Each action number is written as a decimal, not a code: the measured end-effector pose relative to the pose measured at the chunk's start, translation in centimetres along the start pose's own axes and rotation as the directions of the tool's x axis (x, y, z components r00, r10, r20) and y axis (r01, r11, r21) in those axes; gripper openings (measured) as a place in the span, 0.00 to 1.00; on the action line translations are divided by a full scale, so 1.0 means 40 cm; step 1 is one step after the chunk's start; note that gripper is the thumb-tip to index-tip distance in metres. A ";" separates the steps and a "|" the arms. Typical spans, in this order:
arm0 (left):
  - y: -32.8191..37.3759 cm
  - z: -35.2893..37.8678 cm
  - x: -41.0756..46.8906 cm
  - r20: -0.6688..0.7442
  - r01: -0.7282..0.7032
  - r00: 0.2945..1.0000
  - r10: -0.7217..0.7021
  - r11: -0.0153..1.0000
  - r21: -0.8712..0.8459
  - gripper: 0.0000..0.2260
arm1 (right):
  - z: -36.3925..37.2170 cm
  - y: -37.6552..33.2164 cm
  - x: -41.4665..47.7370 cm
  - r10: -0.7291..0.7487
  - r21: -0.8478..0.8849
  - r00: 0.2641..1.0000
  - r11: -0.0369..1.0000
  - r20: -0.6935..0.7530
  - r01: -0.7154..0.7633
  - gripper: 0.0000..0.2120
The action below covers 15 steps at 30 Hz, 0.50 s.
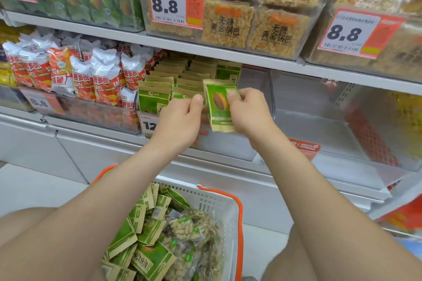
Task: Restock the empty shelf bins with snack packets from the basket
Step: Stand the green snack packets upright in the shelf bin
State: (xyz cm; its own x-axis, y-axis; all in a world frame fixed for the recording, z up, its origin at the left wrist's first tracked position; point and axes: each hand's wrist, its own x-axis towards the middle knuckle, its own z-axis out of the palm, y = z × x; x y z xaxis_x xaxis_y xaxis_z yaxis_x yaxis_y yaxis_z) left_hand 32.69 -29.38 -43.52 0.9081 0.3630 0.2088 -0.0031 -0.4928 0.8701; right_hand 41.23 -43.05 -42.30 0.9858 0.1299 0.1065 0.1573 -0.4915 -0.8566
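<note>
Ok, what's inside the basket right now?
Green-and-tan packets heaped on the left, clear bags of pale snacks on the right. The basket floor is covered, and the left arm hides its left edge.

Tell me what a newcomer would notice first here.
Mid-frame, the right hand pinches a green packet before the half-filled bin, the left hand at its edge. Right of it a clear bin stands empty; below, the white basket holds many more packets.
</note>
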 end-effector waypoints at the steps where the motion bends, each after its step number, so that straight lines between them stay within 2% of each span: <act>1: -0.007 0.004 0.005 -0.047 -0.091 0.994 0.099 0.984 0.151 0.20 | 0.002 0.002 0.007 -0.025 -0.077 0.996 0.997 -0.088 0.018 0.16; 4: -0.034 0.015 0.015 -0.072 -0.273 0.931 0.357 0.816 0.510 0.03 | 0.012 -0.001 0.028 -0.081 -0.204 0.972 0.978 -0.221 0.036 0.15; 7: -0.053 0.028 0.029 -0.035 -0.308 0.886 0.461 0.644 0.700 0.16 | 0.048 0.005 0.071 -0.078 -0.258 0.961 0.966 -0.264 0.007 0.13; 9: -0.064 0.028 0.039 -0.015 -0.286 0.889 0.457 0.581 0.762 0.18 | 0.066 0.016 0.102 -0.075 -0.332 0.965 0.943 -0.250 -0.013 0.14; 12: -0.085 0.026 0.054 0.098 -0.327 0.905 0.414 0.530 0.782 0.18 | 0.084 0.031 0.151 -0.034 -0.434 0.968 0.897 -0.250 -0.081 0.27; 15: -0.102 0.033 0.063 0.198 -0.399 0.887 0.417 0.478 0.782 0.18 | 0.101 0.039 0.210 0.107 -0.338 0.961 0.921 -0.256 -0.192 0.35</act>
State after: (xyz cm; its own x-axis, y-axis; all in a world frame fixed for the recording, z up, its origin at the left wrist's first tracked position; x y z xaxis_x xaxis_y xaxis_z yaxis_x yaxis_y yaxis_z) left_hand 35.54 -27.49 -47.14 0.8872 -0.0400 0.4596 -0.0365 -0.9992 -0.0164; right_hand 49.52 -39.25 -44.79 0.9790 -0.1478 0.1401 -0.0247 -0.7690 -0.6387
